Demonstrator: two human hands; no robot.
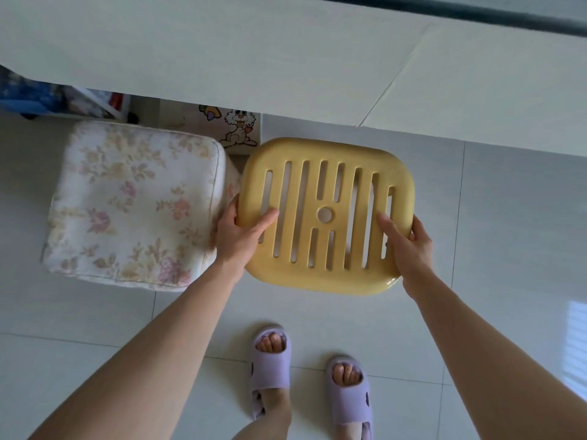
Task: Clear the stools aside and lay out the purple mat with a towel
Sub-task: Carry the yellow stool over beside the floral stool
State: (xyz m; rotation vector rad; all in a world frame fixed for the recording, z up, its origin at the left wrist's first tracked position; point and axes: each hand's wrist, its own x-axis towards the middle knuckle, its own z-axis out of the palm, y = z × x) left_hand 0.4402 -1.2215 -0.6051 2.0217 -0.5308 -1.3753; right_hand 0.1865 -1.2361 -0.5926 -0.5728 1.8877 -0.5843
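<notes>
A yellow plastic stool [327,185] with a slotted seat is seen from above in the middle of the view. My left hand [241,231] grips its left edge, thumb on the seat. My right hand [408,241] grips its right edge the same way. Just to the left, touching or nearly touching it, stands a stool with a floral fabric cover [133,204]. I cannot tell whether the yellow stool is off the floor. No purple mat or towel is in view.
A white table top [254,52] spans the upper view, its edge just beyond both stools. Under it stand a cabinet with a rabbit sticker [238,127] and blue clutter [28,96] at far left. My feet in lilac slippers [270,363] stand on pale floor tiles.
</notes>
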